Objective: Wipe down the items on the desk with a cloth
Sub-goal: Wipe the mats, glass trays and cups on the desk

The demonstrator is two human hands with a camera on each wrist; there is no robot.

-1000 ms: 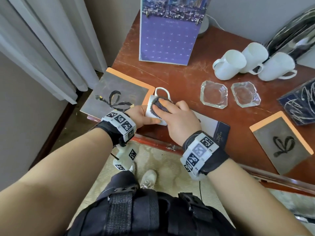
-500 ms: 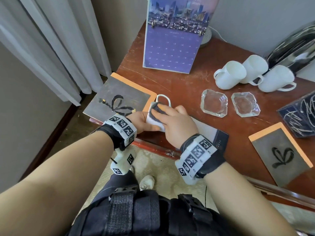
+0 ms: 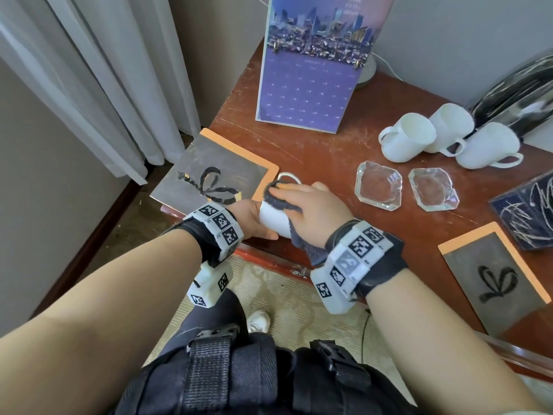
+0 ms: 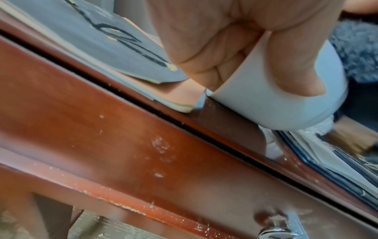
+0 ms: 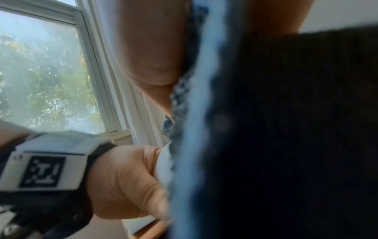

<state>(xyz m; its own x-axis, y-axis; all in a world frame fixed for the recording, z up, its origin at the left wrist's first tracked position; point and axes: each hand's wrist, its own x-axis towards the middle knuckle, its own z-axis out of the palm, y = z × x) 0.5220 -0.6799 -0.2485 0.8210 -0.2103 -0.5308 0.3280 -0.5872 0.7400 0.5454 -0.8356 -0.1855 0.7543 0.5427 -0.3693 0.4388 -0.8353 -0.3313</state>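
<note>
A white mug point(image 3: 273, 221) lies tilted at the desk's near left edge, its handle point(image 3: 287, 175) pointing away from me. My left hand point(image 3: 250, 218) grips the mug's base end; in the left wrist view the thumb point(image 4: 294, 64) wraps over the white mug point(image 4: 272, 103). My right hand point(image 3: 314, 209) presses a dark grey cloth point(image 3: 276, 196) over the mug's top, and the cloth's tail hangs below the palm. The right wrist view is mostly filled by the cloth point(image 5: 266, 129), with my left hand point(image 5: 126, 182) beside it.
On the red-brown desk point(image 3: 317, 151) stand a purple calendar point(image 3: 308, 85), three white mugs point(image 3: 410, 140), two glass ashtrays point(image 3: 378, 185), an orange-edged dark pad point(image 3: 215, 175) at the left, a second one point(image 3: 496, 280) at the right, and a dark booklet point(image 3: 526, 211).
My right hand slid the cloth from the mug's mouth up over its side toward the handle. The head view came closer.
</note>
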